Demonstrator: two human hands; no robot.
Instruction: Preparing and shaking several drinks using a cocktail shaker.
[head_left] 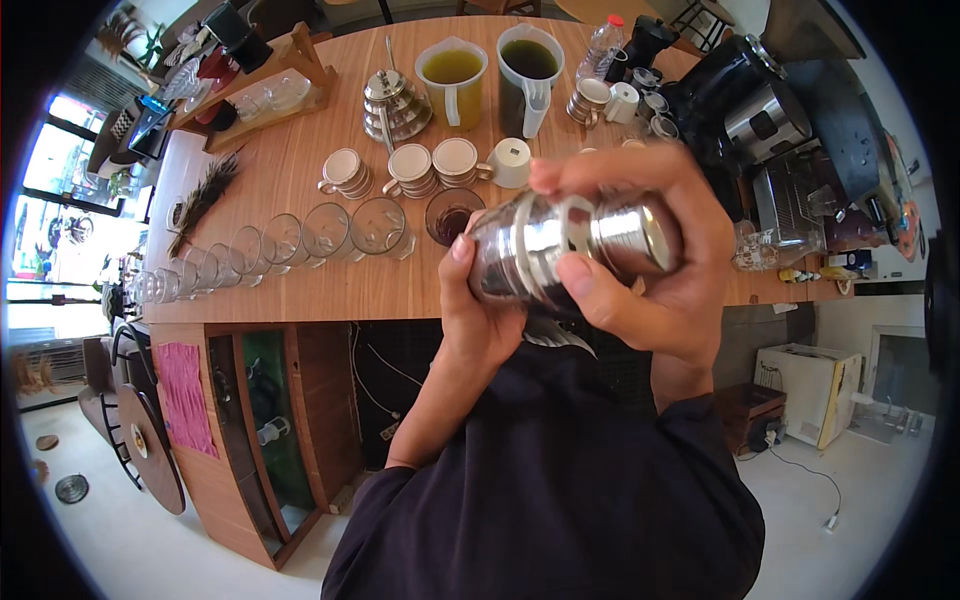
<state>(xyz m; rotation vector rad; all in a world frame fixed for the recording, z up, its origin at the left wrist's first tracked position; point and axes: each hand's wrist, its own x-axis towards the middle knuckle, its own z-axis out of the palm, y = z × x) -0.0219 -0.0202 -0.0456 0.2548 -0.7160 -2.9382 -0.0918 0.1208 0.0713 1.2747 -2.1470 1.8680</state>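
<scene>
Both hands grip a shiny metal cocktail shaker (540, 250), held tilted on its side above the counter's near edge. My left hand (480, 320) cups its wider left end from below, fingertips resting against the side. Around the capped right end wraps my right hand (695, 270), thumb and fingers on opposite sides; slight blur shows there. Just behind the shaker stands a glass with dark red liquid (450, 215), partly hidden by my left fingers. Left of it, a curving row of clear glasses (325, 235) follows the counter edge. Whatever is inside the shaker is hidden.
Striped mugs (410, 170) and a white cup (511, 163) stand behind the glasses. Farther back are a metal gooseneck kettle (395, 105), a yellow-liquid pitcher (452, 80) and a dark-liquid pitcher (525, 85). A black-and-silver machine (765, 125) occupies the right; dried stems (205, 195) lie left.
</scene>
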